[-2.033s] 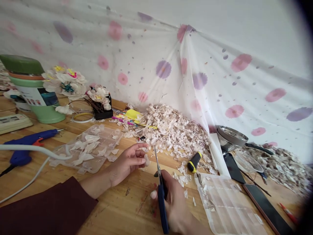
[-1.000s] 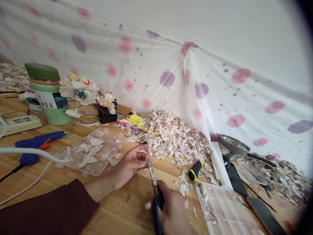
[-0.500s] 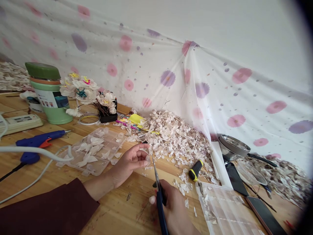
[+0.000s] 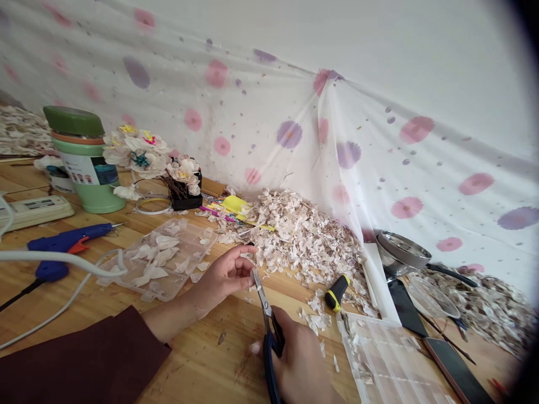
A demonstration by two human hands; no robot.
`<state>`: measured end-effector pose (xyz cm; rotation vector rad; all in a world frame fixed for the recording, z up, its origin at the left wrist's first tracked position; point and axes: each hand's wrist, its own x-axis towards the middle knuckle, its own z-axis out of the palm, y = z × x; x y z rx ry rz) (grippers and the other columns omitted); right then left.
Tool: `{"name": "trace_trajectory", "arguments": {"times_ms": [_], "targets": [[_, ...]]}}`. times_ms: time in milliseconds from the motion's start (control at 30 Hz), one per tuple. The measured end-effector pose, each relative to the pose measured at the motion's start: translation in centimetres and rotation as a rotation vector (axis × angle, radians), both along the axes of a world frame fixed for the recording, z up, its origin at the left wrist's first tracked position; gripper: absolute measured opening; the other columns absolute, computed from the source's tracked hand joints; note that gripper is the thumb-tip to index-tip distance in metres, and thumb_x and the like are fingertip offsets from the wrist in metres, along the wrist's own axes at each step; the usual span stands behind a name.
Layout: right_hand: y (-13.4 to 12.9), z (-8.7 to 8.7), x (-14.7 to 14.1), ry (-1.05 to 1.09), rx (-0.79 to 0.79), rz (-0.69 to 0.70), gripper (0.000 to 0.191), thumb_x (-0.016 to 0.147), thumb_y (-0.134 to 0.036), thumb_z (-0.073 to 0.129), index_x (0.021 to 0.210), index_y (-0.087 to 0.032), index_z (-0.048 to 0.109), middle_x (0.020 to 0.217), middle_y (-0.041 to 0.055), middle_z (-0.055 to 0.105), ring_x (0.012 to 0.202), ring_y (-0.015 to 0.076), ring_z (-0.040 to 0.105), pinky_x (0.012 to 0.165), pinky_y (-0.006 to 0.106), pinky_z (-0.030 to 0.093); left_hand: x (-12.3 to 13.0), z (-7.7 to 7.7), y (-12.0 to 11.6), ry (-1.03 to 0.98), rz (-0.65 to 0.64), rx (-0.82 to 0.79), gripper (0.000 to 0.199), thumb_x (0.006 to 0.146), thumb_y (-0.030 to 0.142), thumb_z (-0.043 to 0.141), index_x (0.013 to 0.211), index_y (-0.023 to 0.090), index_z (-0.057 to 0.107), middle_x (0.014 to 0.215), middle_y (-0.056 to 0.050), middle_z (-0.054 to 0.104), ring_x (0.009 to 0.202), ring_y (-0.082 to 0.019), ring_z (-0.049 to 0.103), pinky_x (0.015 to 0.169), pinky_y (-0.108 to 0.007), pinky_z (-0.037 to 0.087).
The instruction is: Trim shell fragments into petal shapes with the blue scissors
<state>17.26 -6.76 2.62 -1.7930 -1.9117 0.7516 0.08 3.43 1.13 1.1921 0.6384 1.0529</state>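
Note:
My left hand (image 4: 231,273) is closed in a pinch on a small pale flake (image 4: 252,279), mostly hidden by the fingertips. My right hand (image 4: 297,359) grips the dark blue handles of a pair of scissors (image 4: 266,314). The blades point up and to the left, their tips right at the left fingertips. Beyond both hands rises a heap of pale, petal-like flakes (image 4: 303,235). Left of my left wrist lies a clear plastic tray (image 4: 168,289) with larger white pieces in it.
At left are a blue glue gun (image 4: 71,241) with a looping white cable, a green container (image 4: 90,193) and white flowers (image 4: 145,154) in a black holder. At right lie a yellow-black tool handle (image 4: 337,293), a compartment box (image 4: 387,359), a phone (image 4: 458,367) and a metal pan (image 4: 402,252).
The scissors have turned, their tips moving left and down to the left fingertips, with the blades more visible. My left hand has barely shifted.

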Motion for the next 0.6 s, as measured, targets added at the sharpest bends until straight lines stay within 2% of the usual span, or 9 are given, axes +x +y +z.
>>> {"name": "trace_trajectory", "arguments": {"times_ms": [467,600], "targets": [[-0.05,-0.46,-0.17,-0.106,0.038,-0.016,0.019,0.082,-0.041,0.059,0.083,-0.021,0.060,0.065,0.0020,0.067,0.056,0.0180,0.057,0.052,0.024,0.031,-0.03,0.32,-0.01,-0.018,0.007,-0.035,0.054,0.067,0.019,0.076,0.115,0.020,0.054,0.078,0.001,0.064,0.072,-0.014,0.057,0.071,-0.029,0.043],[0.07,-0.52,-0.02,-0.117,0.038,-0.014,0.014,0.083,-0.035,0.059,0.083,-0.021,0.060,0.068,0.0031,0.069,0.059,0.0189,0.060,0.053,0.024,0.032,-0.09,0.30,0.02,-0.019,0.003,-0.029,0.053,0.067,0.018,0.076,0.115,0.019,0.054,0.077,0.001,0.064,0.071,-0.013,0.056,0.070,-0.028,0.042]]}}
